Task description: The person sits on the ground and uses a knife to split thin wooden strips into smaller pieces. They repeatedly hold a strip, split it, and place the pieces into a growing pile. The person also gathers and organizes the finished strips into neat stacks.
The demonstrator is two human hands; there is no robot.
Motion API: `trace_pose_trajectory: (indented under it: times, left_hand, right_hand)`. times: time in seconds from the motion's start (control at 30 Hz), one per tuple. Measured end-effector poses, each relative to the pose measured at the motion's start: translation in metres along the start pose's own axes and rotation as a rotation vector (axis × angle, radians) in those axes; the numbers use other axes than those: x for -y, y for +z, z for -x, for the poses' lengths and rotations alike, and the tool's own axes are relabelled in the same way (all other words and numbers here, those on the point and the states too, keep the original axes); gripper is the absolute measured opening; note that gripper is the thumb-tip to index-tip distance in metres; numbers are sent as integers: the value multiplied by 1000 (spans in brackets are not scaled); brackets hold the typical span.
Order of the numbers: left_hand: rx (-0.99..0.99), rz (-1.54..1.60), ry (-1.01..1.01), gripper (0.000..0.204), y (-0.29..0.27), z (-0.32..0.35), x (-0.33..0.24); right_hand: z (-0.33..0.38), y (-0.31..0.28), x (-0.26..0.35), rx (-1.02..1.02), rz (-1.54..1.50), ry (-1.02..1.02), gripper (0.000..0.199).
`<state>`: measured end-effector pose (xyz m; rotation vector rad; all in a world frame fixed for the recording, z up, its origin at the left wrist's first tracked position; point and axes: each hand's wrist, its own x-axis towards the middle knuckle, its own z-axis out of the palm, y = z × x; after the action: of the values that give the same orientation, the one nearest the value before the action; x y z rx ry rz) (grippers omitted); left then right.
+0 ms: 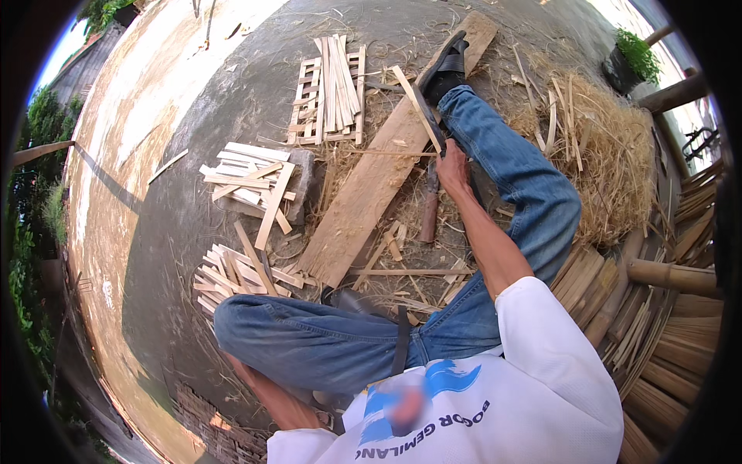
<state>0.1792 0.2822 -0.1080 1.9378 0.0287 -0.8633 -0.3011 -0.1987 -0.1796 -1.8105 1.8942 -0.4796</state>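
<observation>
Pale slat (pixel 413 100) runs out from the right hand (pixel 454 164) toward the sandalled foot (pixel 450 60), slanting across the upper part of a broad plank (pixel 375 193) on the ground; whether it rests on the wood or hangs just above it cannot be told from this angle. The right fingers look closed around its near end, with a dark, narrow piece alongside it. The left hand is hidden by the bent knee (pixel 255 317), so the state of its fingers cannot be told. Long, narrow and thin, the slat should be light and fairly stiff along its length, yet apt to flex or split along the grain if bent hard. Its dry-looking surface probably offers decent friction, though the edges may be sharp or splintery. A hold at the near end leaves most of the length free but lets the far tip swing; a grasp nearer the middle would balance it better. Flat faces, rather than edges, seem the safer place for the fingers to press.
</observation>
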Motion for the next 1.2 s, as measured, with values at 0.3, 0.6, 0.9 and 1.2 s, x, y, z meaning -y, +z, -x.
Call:
trace_pose_trajectory:
  times: [0.3, 0.6, 0.9, 1.2]
  left_hand:
    - [-66, -94, 648, 68, 149, 120, -243]
    - [370, 65, 593, 51, 279, 114, -202]
    - [476, 24, 608, 32, 277, 133, -170]
    - [135, 362, 679, 18, 316, 91, -126]
  right_hand:
    - [127, -17, 98, -12, -484, -226, 28]
    - [191, -6, 103, -54, -399, -506, 26]
    - [173, 7, 80, 113, -443, -282, 21]
    - [179, 22, 58, 349, -402, -184, 40]
